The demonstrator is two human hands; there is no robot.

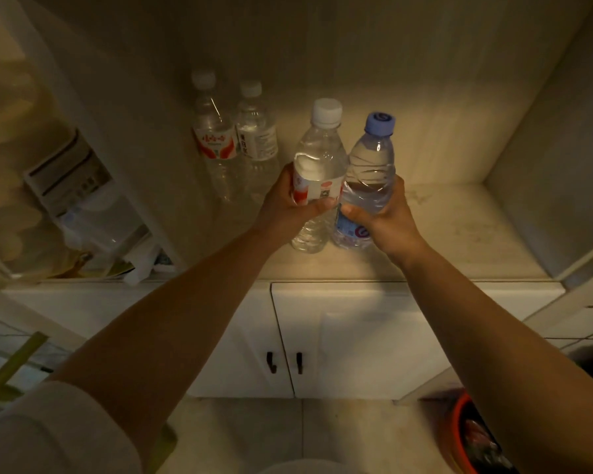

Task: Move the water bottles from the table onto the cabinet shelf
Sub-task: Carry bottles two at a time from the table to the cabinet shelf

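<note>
On the cabinet shelf (459, 227), the left hand (285, 203) grasps a white-capped bottle (317, 165) and the right hand (384, 213) a blue-capped bottle (368, 172), touching; both should settle flat before release, clear of the two bottles (233, 142) at ten o'clock.

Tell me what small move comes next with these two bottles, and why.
Probably let go with both hands. The left hand grips the white-capped bottle and the right hand the blue-capped bottle, and both bottles seem to stand on the shelf, near two bottles behind.
</note>
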